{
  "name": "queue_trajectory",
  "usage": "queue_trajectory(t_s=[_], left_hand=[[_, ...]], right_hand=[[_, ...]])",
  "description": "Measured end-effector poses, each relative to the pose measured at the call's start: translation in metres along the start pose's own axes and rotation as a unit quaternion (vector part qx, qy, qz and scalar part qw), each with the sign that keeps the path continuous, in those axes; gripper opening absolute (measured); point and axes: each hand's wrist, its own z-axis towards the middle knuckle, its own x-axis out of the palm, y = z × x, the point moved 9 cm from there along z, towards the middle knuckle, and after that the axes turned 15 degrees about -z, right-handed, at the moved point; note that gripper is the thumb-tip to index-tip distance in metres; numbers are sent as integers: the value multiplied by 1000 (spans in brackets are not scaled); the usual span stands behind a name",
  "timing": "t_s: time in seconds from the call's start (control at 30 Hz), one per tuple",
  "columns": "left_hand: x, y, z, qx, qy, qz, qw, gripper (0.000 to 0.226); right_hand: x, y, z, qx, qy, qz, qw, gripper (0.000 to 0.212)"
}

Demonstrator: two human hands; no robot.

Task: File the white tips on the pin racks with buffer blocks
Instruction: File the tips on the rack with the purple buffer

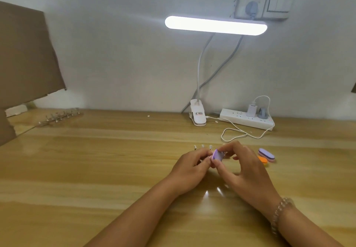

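At a wooden tabletop (96, 169) under a lit clip-on bar lamp (215, 25), I work with both hands close together just ahead of me. My right hand (244, 169), a beaded bracelet (279, 214) at its wrist, pinches a small purple buffer block (217, 155) between thumb and fingers, the block tilted on edge against the near pin rack (202, 150). My left hand (189, 166) has its fingers curled on that rack from the left; the grip itself is mostly hidden behind the knuckles. Three white tips (202, 146) stand upright in a row just beyond my left fingers, and the rest of the rack is covered by my hands. Just right of my right hand lie two spare buffer blocks, a purple one (266, 154) resting partly over an orange one (262, 160). A second pin rack (61, 117) sits well apart at the far left of the tabletop, near a sheet of brown cardboard (25, 54). The lamp's white clip base (198, 114) stands at the back edge beside a white power strip (248, 119), from which a thin white cable (237, 131) loops across the wood. A wall socket (252, 1) is mounted above the lamp.
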Motion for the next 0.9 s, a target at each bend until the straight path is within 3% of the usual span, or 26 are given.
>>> queue_trajectory(t_s=[0.1, 0.23, 0.37, 0.5, 0.6, 0.73, 0.9], left_hand=[[2, -1, 0, 4, 1, 13, 1000, 27], [1, -1, -1, 4, 1, 20, 1000, 30], [1, -3, 0, 13, -6, 27, 1000, 29], [0, -2, 1, 11, -12, 5, 1000, 24], [-1, -1, -1, 6, -19, -13, 1000, 22], [-1, 0, 0, -2, -21, 13, 1000, 25], [-2, -1, 0, 1, -29, -5, 1000, 24]], right_hand=[[-2, -11, 1, 40, -11, -1, 999, 22], [-3, 2, -2, -10, -18, -22, 1000, 29], [1, -12, 2, 51, -2, -17, 999, 26], [-4, -10, 1, 41, -33, -68, 996, 31], [-6, -17, 0, 76, -32, -36, 996, 35], [0, -6, -1, 36, -12, -47, 998, 32], [-8, -22, 0, 91, -31, 18, 995, 29]])
